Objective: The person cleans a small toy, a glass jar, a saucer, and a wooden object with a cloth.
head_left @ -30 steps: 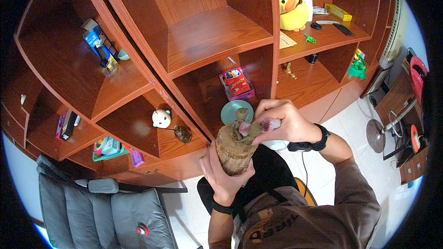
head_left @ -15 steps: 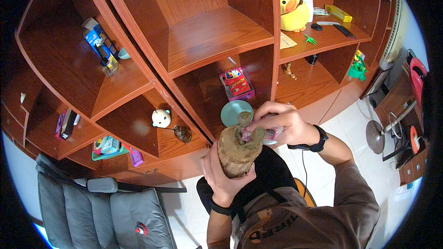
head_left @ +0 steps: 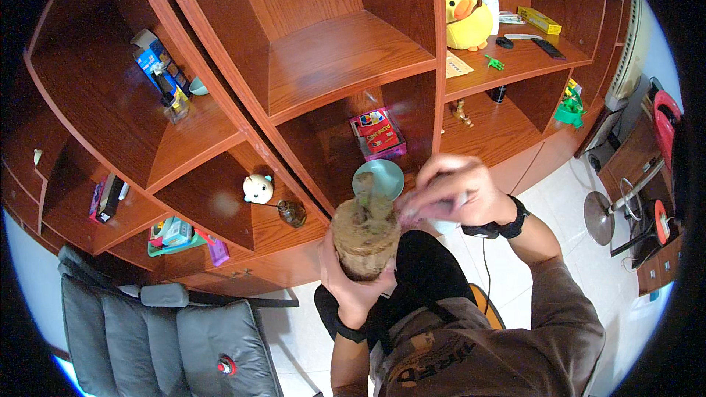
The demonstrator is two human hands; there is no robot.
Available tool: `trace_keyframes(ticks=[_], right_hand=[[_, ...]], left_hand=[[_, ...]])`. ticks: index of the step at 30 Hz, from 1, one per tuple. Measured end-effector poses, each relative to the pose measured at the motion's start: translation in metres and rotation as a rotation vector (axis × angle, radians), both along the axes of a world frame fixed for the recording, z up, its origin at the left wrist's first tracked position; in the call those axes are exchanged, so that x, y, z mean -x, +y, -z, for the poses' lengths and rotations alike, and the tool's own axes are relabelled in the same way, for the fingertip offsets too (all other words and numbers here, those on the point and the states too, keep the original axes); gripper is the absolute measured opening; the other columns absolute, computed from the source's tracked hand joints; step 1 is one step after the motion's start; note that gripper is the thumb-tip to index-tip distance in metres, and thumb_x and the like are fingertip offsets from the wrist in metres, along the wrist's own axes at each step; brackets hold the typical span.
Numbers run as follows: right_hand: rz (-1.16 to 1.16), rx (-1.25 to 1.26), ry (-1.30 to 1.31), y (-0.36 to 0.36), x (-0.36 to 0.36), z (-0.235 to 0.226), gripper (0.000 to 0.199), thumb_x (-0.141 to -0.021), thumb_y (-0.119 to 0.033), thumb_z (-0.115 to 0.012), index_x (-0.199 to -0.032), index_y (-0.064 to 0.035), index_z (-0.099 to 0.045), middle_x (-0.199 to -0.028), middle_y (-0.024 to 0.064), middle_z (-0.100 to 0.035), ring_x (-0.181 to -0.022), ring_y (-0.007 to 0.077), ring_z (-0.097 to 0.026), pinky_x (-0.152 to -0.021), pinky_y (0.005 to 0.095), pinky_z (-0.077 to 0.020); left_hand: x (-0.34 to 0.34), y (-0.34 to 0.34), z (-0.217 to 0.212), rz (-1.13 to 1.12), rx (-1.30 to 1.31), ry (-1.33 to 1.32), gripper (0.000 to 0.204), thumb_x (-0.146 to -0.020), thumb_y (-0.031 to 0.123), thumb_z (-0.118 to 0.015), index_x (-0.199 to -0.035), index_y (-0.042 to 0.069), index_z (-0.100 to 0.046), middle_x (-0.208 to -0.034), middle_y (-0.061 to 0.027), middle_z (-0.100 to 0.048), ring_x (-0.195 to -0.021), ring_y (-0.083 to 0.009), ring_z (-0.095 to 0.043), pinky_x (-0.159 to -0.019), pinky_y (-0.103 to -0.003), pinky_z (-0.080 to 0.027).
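My left hand (head_left: 344, 281) is wrapped round a brown, log-shaped ornament (head_left: 364, 242), its rough round top facing up. Greenish knobs stick up from that top, and their detail is smeared by motion. To the right of the ornament, apart from it or just at its edge, is my right hand (head_left: 471, 187). Its fingers are closed on a pinkish cloth (head_left: 430, 207), which is blurred and partly hidden by the fingers. A pale green bowl (head_left: 382, 176) rests on the low shelf just behind the ornament.
A red box (head_left: 379, 132) stands in the low middle compartment. A yellow duck plush (head_left: 471, 26) sits on the right shelf. To the left are a small white figure (head_left: 257, 189) and a dark glass jar (head_left: 292, 213). A black padded chair (head_left: 154, 338) stands at lower left.
The ornament has shifted left and slightly down in my left hand. My right hand has come off its top with the cloth, leaving the knobs uncovered.
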State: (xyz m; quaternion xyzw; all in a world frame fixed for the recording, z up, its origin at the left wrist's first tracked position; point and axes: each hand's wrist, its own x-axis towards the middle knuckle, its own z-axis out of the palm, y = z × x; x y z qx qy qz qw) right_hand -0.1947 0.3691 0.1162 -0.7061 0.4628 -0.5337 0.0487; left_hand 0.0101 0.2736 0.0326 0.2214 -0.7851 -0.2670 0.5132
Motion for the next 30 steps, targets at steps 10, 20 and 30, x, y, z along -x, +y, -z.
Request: trace_keyframes(ticks=[10, 20, 30], right_hand=[[0.304, 0.353, 0.382, -0.009, -0.028, 0.027, 0.039, -0.057, -0.008, -0.073, -0.096, -0.0120, -0.070, -0.082, 0.0056, -0.057, -0.064, 0.0195, -0.056, -0.054, 0.0297, -0.0475], [0.221, 0.216, 0.166, -0.026, -0.024, 0.016, 0.042, -0.062, 0.005, -0.065, -0.102, -0.0093, -0.067, -0.090, 0.0078, -0.056, -0.077, 0.0235, -0.059, -0.066, 0.0339, -0.0500], [0.122, 0.072, 0.186, -0.019, -0.012, -0.001, 0.034, -0.070, 0.005, -0.058, -0.100, -0.0105, -0.065, -0.092, 0.0084, -0.053, -0.086, 0.0256, -0.057, -0.072, 0.0344, -0.0479]], left_hand=[[0.002, 0.000, 0.010, 0.139, -0.487, 0.248, 0.068, -0.065, 0.007, -0.066, -0.126, -0.007, -0.040, -0.116, -0.0153, -0.052, -0.105, -0.0225, -0.051, -0.095, -0.035, -0.039], [-0.006, -0.002, 0.013, 0.225, -0.549, 0.280, 0.070, -0.066, 0.012, -0.068, -0.126, -0.008, -0.038, -0.115, -0.0146, -0.052, -0.105, -0.0218, -0.051, -0.093, -0.034, -0.040], [-0.009, -0.001, 0.013, 0.276, -0.413, 0.241, 0.081, -0.061, 0.025, -0.073, -0.126, -0.009, -0.038, -0.116, -0.0167, -0.051, -0.107, -0.0239, -0.052, -0.094, -0.035, -0.040]])
